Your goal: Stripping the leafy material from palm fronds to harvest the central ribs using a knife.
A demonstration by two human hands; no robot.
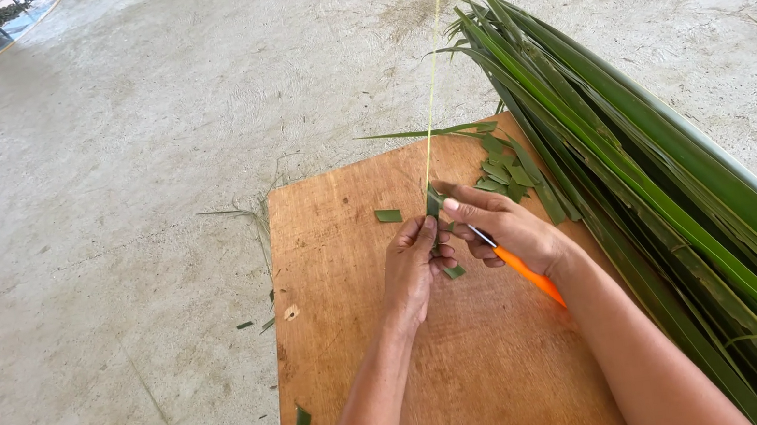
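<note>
the left hand [413,266] is pinching the leaf strip [433,197] over the wooden board [344,246], and the right hand [507,230] is gripping an orange-handled knife [522,269]. some cut pieces [502,170] are lying on the board already; the big leaf bundle [668,194] beside looks mostly uncut.

Single head view, looking steeply down, fairly near the board [477,365]
</note>
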